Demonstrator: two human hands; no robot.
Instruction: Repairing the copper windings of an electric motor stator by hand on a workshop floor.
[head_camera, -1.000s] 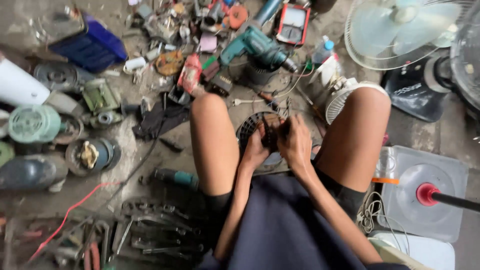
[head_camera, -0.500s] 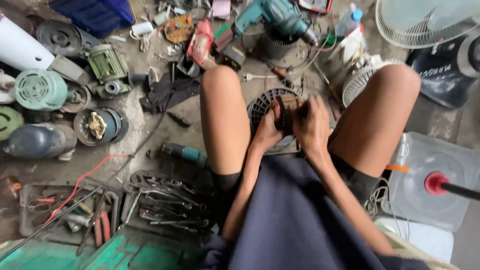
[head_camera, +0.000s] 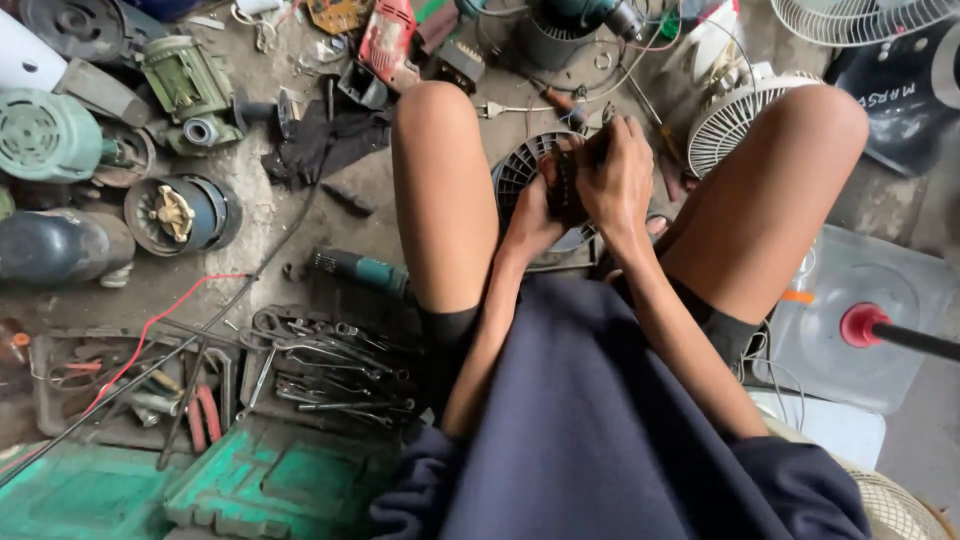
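Note:
Between my bare knees, my left hand (head_camera: 530, 215) and my right hand (head_camera: 618, 178) are both closed around a small dark motor part (head_camera: 565, 185), held just above a round black fan guard (head_camera: 520, 175) lying on the floor. The left hand grips it from below and the side. The right hand wraps over its top, fingers curled. Most of the part is hidden by my fingers.
Old motors (head_camera: 180, 212) and a teal motor housing (head_camera: 40, 135) lie at left. A green-handled tool (head_camera: 360, 270), several wrenches (head_camera: 330, 365) and a green case (head_camera: 240, 480) sit by my left leg. A white fan grille (head_camera: 730, 125) and a fan base with a red knob (head_camera: 865, 325) are at right.
The view has dropped and drawn closer, so the floor clutter slid upward. Both hands stay clasped on the part over the fan guard, shifting only slightly.

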